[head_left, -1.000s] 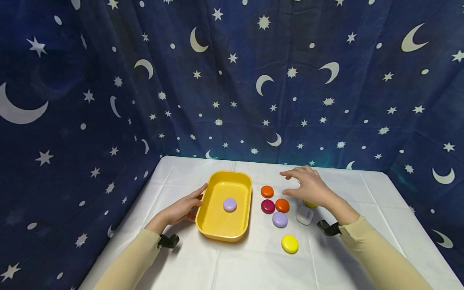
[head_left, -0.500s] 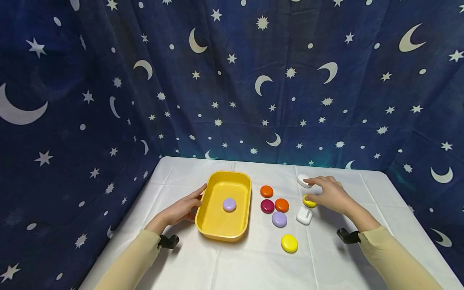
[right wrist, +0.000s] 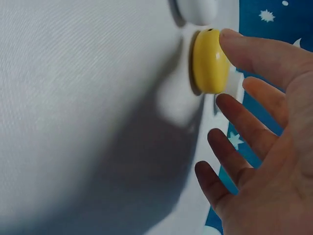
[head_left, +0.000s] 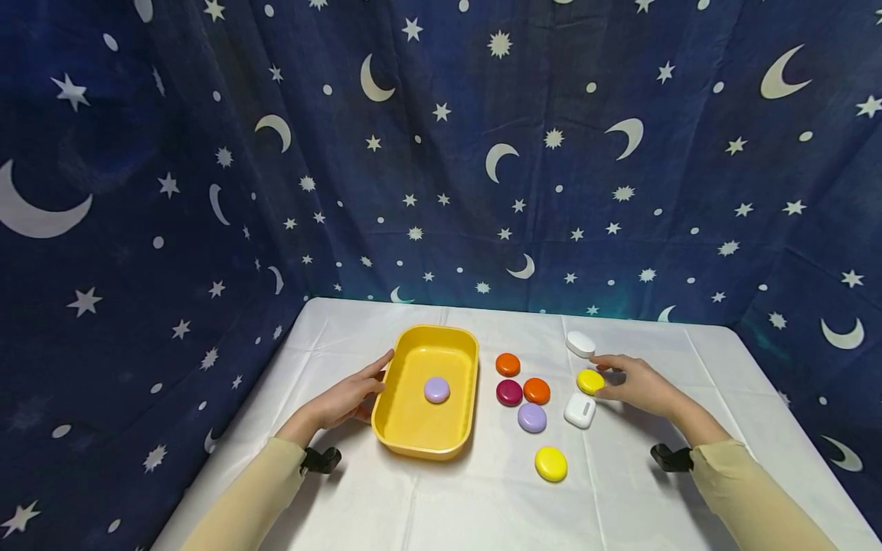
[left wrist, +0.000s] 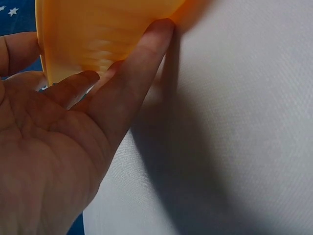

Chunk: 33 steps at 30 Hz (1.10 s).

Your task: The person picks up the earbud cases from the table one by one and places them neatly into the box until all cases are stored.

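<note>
Nearest the camera, low centre of the head view, a glossy yellow round disc [head_left: 550, 464] lies alone on the white-clothed tabletop [head_left: 482, 497]. Above it sit a lilac disc [head_left: 532, 418], a white rounded-square case [head_left: 579, 410], a maroon disc [head_left: 509, 392] and two orange discs [head_left: 537, 391] [head_left: 507, 364]. Left of centre, the left hand [head_left: 347, 396] rests open, straight fingers [left wrist: 146, 54] against the outer wall of the yellow oblong plastic tray [head_left: 455, 436], which holds one lilac disc [head_left: 437, 389]. The right hand [head_left: 637, 384] has dropped from above the cluster a second ago to the tabletop; its fingers [right wrist: 254, 51], loosely spread, now touch a second small yellow disc [head_left: 590, 381], not yet gripped. Farthest, a white oval case [head_left: 580, 343].
</note>
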{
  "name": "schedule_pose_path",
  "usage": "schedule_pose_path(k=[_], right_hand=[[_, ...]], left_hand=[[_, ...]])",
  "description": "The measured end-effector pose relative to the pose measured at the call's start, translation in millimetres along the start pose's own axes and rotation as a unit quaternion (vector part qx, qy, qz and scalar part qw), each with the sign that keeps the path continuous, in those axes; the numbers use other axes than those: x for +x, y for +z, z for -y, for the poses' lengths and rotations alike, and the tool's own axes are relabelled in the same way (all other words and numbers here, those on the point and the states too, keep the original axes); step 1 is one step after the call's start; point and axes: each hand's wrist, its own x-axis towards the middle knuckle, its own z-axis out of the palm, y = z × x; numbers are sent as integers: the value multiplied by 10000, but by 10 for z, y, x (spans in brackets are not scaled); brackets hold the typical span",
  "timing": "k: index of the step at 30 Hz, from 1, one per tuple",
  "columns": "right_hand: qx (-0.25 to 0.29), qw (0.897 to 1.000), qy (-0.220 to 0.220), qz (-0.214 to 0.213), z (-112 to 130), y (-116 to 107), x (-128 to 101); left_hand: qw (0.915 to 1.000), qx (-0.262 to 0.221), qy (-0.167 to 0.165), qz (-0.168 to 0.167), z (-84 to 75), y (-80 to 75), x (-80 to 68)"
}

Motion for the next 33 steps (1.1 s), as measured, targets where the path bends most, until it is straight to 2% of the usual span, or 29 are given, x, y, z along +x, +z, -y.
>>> schedule_pose_path(k=[4, 15, 21, 33], right_hand=[[137, 9998, 53, 99, -53, 25, 19], [-162, 9998, 18, 112, -146, 65, 116], [-385, 9991, 68, 141, -137, 61, 114], [-449, 9987, 181, 160, -56, 41, 83]], left_hand=[[10000, -8, -15, 9, -8, 8, -6], [10000, -67, -45, -16, -2, 9, -7], [10000, -34, -69, -57, -1, 12, -5], [10000, -51, -53, -32, 4, 5, 3]])
